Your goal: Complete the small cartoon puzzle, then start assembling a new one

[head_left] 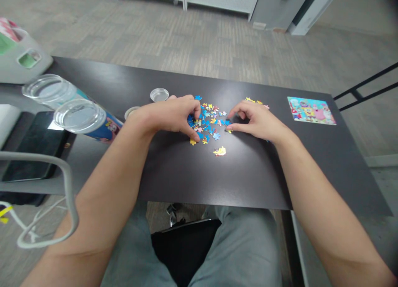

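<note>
Small, flat, blue-and-yellow jigsaw pieces (205, 122), one loose pile, between my hands on the dark, smooth-topped table (186, 175). My left hand (176, 113): at the pile's left edge, thumb and fingers spread, released. My right hand (256, 119): at the pile's right edge, thumb and fingers parted, likewise released.

No text, label, brand or number can be read here, because the cartoon card (311, 110) and the two printed tubes (109, 127) show colourful pictures, but any letters are too small or blurred.
</note>
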Demonstrator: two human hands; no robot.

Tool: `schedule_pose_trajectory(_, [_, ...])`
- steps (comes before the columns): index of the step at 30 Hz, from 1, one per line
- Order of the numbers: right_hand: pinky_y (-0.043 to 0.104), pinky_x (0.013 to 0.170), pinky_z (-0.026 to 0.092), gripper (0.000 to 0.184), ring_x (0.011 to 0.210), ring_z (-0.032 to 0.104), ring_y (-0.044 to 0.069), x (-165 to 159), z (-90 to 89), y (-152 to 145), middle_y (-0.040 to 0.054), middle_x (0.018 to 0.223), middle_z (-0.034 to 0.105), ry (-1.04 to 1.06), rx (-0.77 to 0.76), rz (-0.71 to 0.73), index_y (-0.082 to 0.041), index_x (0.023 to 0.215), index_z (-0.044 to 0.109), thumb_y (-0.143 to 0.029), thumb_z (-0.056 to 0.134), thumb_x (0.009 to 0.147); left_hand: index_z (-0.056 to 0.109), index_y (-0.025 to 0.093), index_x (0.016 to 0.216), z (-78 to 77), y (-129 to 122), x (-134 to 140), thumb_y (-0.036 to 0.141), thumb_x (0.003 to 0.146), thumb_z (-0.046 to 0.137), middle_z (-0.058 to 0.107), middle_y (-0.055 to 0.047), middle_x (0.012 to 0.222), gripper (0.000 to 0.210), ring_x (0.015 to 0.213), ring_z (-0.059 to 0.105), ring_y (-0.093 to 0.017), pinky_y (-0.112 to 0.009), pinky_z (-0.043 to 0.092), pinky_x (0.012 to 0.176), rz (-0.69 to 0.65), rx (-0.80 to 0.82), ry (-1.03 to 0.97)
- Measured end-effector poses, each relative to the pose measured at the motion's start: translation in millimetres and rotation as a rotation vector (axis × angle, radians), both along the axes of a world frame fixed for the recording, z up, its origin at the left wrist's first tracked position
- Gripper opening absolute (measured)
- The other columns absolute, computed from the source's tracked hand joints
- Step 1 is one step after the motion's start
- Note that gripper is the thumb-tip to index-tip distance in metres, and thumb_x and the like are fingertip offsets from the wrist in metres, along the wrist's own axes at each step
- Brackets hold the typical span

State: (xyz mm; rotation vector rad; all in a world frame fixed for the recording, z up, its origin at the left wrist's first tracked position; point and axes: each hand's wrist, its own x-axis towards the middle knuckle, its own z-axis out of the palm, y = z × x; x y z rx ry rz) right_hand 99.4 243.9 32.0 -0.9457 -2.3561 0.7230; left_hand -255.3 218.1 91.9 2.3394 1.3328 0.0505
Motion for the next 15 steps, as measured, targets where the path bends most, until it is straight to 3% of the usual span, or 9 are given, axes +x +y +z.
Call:
schedule_pose_trajectory(6, [0.044, 0.085, 0.046, 0.018, 0.081, 0.057, 0.027, -9, -6.5, -6, 0.0009, 0.093, 0.065, -0.011, 0.116, -0.066, -0.032, 0.115, 0.084, -0.046, 0.095, 0.11, 0.083, 0.028, 0.108, -7.8, 14, -3, 0.052, 0.086, 0.109, 0.084, -0.005, 0.109, 0.042, 0.107, 0.078, -0.032, -0.043, 0.054, 0.097, 0.048, 0.057, -0.133])
schedule_pose_trajectory(11, [0.044, 0.085, 0.045, 0.017, 0.083, 0.06, 0.028, -16, -0.9, -13, 0.0014, 0.095, 0.067, -0.01, 0.161, -0.012, -0.032, 0.121, 0.083, -0.046, 0.089, 0.113, 0.091, 0.027, 0.14, -22.8, 13, 17, 0.036, 0.115, 0.084, 0.082, -0.013, 0.136, 0.028, 0.123, 0.078, -0.032, -0.048, 0.059, 0.114, 0.116, 0.261, -0.238])
schedule_pose_trajectory(15, [0.044, 0.086, 0.044, 0.023, 0.084, 0.061, 0.028, -20, -0.6, -16, 0.0008, 0.094, 0.067, -0.033, 0.156, 0.027, -0.032, 0.123, 0.084, -0.053, 0.089, 0.116, 0.094, 0.027, 0.15, -39.1, 13, 35, 0.033, 0.123, 0.075, 0.079, -0.017, 0.15, 0.034, 0.141, 0.075, -0.039, -0.059, 0.055, 0.127, 0.176, 0.365, -0.179])
